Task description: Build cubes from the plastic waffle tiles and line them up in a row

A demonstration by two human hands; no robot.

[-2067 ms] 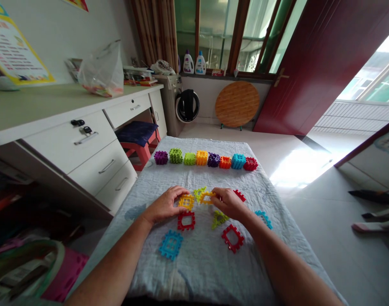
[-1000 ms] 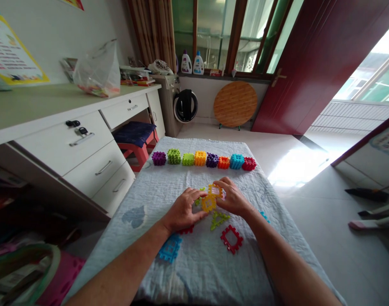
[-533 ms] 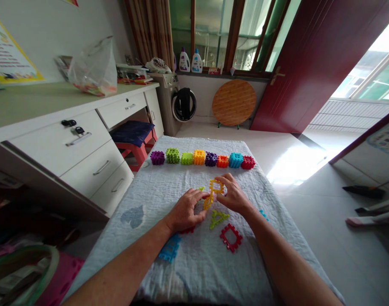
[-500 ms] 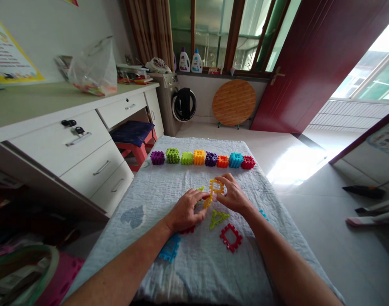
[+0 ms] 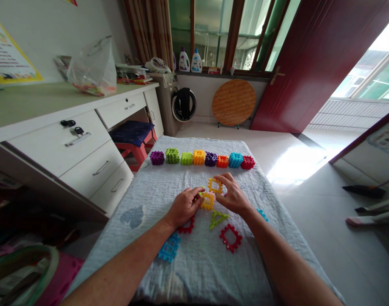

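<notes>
My right hand [image 5: 231,193] pinches a yellow square frame piece [image 5: 215,185] by its right side. Just below and left of it, my left hand [image 5: 184,207] grips the left edge of another yellow square piece [image 5: 208,201]. Whether the two pieces touch is not clear. A green triangle [image 5: 218,219] and a red frame [image 5: 231,238] lie on the cloth below the hands. Beside my left hand is a partly covered red piece [image 5: 187,226], with a blue square piece [image 5: 169,247] nearer to me. Some light green shows behind my left fingertips.
Across the far part of the cloth-covered table [image 5: 245,272] runs a row of stacked pieces, including a purple stack [image 5: 157,157] and a red stack [image 5: 248,162]. A blue piece [image 5: 262,215] lies beside my right forearm. A white desk [image 5: 54,97] stands at the left.
The lower yellow piece has turned from nearly edge-on to face the camera. My left hand has shifted slightly left, uncovering more of the red piece. The upper yellow piece has moved slightly left.
</notes>
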